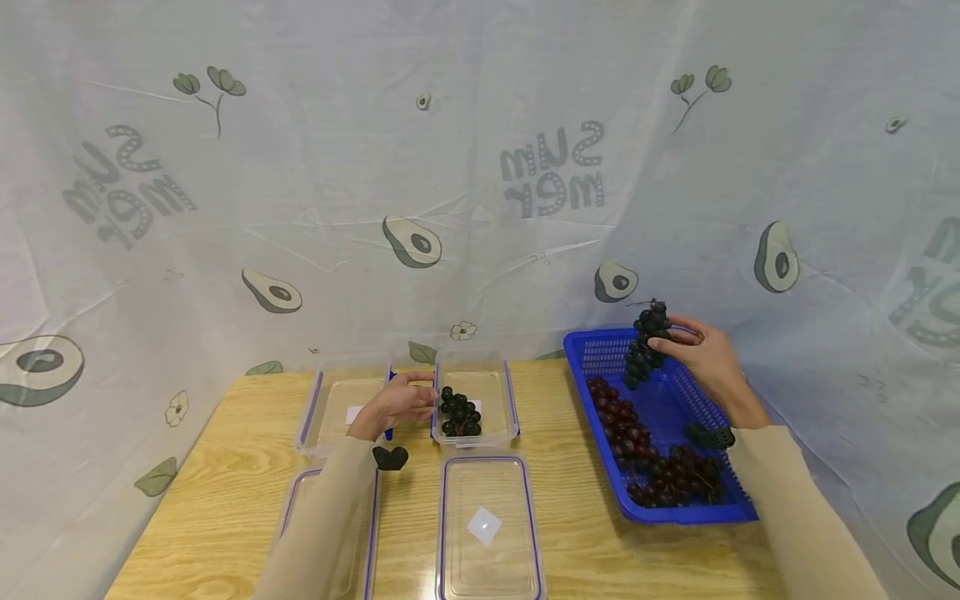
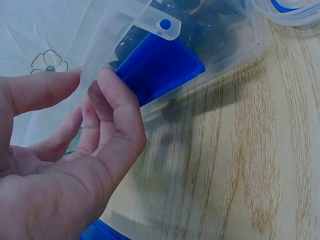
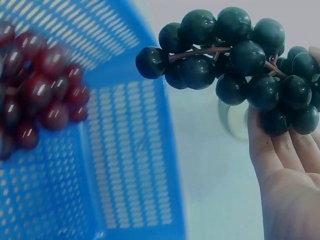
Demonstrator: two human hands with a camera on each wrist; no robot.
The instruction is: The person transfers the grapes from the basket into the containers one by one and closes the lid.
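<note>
My right hand (image 1: 707, 357) holds a bunch of black grapes (image 3: 247, 57) between thumb and fingers, raised over the blue basket (image 1: 600, 467). A bare stem tip sticks out at the top of the bunch. Clusters of dark red grapes (image 1: 618, 425) lie in the basket. At the left, my left hand (image 1: 401, 402) grips the left edge of a clear plastic container (image 1: 491, 387), with thumb and fingertips by its blue side clip (image 2: 162, 67). Inside that container sits a smaller bunch of black grapes (image 1: 459, 414).
Another clear container (image 1: 337, 392) stands to the left, partly behind my left hand. Two clear lids with purple-blue seals lie in front: one lid (image 1: 487, 483) near the middle, the other lid (image 1: 360, 533) partly under my left sleeve. A printed curtain (image 1: 480, 292) hangs behind the wooden table (image 1: 570, 467).
</note>
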